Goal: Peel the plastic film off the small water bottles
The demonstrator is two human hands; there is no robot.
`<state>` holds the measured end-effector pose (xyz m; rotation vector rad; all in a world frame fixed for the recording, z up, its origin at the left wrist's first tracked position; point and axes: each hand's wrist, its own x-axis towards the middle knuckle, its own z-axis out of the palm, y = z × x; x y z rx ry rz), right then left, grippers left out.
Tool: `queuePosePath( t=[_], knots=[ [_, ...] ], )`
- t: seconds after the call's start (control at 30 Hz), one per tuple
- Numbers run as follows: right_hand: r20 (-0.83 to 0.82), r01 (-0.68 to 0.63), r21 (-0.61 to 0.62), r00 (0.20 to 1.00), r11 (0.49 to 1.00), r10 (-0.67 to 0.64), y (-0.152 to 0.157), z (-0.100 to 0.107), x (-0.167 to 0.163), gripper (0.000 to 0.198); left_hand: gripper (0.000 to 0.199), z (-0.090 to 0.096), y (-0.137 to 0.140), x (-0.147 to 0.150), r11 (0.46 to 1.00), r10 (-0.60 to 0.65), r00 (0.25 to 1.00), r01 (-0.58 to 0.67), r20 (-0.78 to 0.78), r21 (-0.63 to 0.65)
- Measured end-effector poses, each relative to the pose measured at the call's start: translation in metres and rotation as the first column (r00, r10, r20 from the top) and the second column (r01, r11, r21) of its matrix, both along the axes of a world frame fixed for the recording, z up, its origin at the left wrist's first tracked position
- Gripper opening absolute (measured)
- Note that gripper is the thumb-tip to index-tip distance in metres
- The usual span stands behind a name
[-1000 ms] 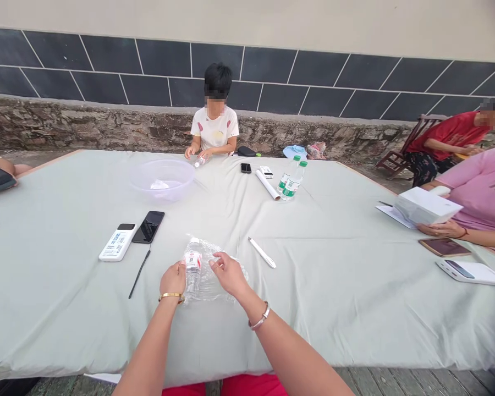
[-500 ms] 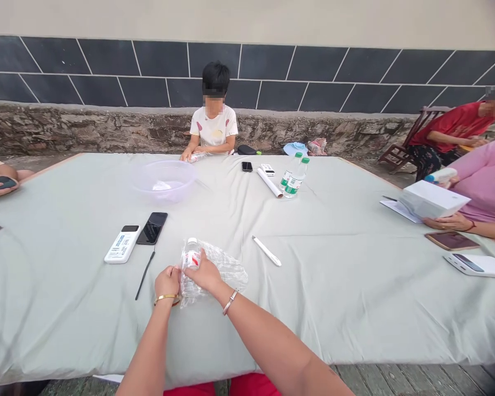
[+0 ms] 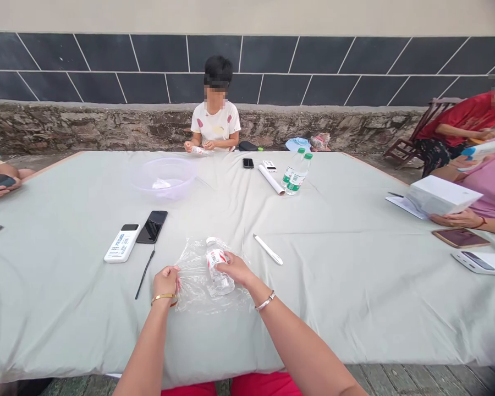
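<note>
My right hand (image 3: 236, 269) is closed around a small clear water bottle (image 3: 220, 281) with a white and red label and a white cap. The bottle leans a little over the table, its cap pointing away from me. Under and around it spreads a clear plastic film (image 3: 192, 289), thin and crinkled. Its left edge, with a bit of pink, is pinched in my left hand (image 3: 165, 281). Whether the bottle lies on the film or inside a bag of it, I cannot tell.
A white pen (image 3: 268, 249) lies right of the bottle. Left are a white power bank (image 3: 122, 243) and a black phone (image 3: 152, 226). Farther back stand a translucent basin (image 3: 165, 190), a paper roll (image 3: 271, 180) and two green-capped bottles (image 3: 296, 177). Other people sit around the cloth-covered table (image 3: 346, 308).
My right hand has moved right with the bottle, away from my left hand. The film now stretches out between them. The person at right has raised a white and blue object.
</note>
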<state>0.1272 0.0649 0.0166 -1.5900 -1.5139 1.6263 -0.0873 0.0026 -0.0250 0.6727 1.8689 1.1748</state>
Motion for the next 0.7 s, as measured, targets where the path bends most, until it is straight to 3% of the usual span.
queuePosePath(
  t=[0.1,0.27,0.33,0.4,0.47,0.53,0.63,0.7],
  knots=[
    [0.018,-0.023,0.011,1.000,1.000,0.023,-0.002,0.001,0.009,0.056,0.024,0.001,-0.002,-0.001,0.999,0.027,1.000,-0.027,-0.008,0.023],
    [-0.285,-0.039,-0.188,0.958,0.981,-0.017,-0.011,0.009,0.029,0.049,0.034,0.008,-0.007,-0.011,0.999,-0.032,0.999,0.030,0.029,0.041],
    [-0.319,-0.050,-0.215,0.947,0.975,-0.022,-0.012,0.012,0.036,0.047,0.050,0.014,-0.008,-0.018,0.992,-0.107,0.994,0.108,-0.010,0.069],
    [-0.325,-0.076,-0.228,0.946,0.971,-0.003,-0.011,0.014,0.041,0.048,0.057,0.022,-0.009,-0.023,0.954,-0.277,0.954,0.288,-0.116,0.088],
    [-0.327,-0.099,-0.231,0.945,0.968,0.019,-0.010,0.014,0.044,0.050,0.054,0.032,-0.009,-0.025,0.862,-0.480,0.837,0.505,-0.263,0.036],
    [-0.336,-0.107,-0.219,0.941,0.970,0.028,-0.008,0.013,0.045,0.051,0.058,0.040,-0.007,-0.023,0.770,-0.615,0.686,0.629,-0.390,-0.107],
    [-0.354,-0.106,-0.208,0.935,0.972,0.026,-0.007,0.011,0.044,0.052,0.078,0.048,0.003,-0.015,0.695,-0.704,0.443,0.593,-0.555,-0.407],
    [-0.366,-0.108,-0.209,0.930,0.972,0.025,-0.007,0.011,0.043,0.054,0.059,0.050,0.011,-0.012,0.662,-0.733,0.296,0.515,-0.612,-0.545]
  ],
)
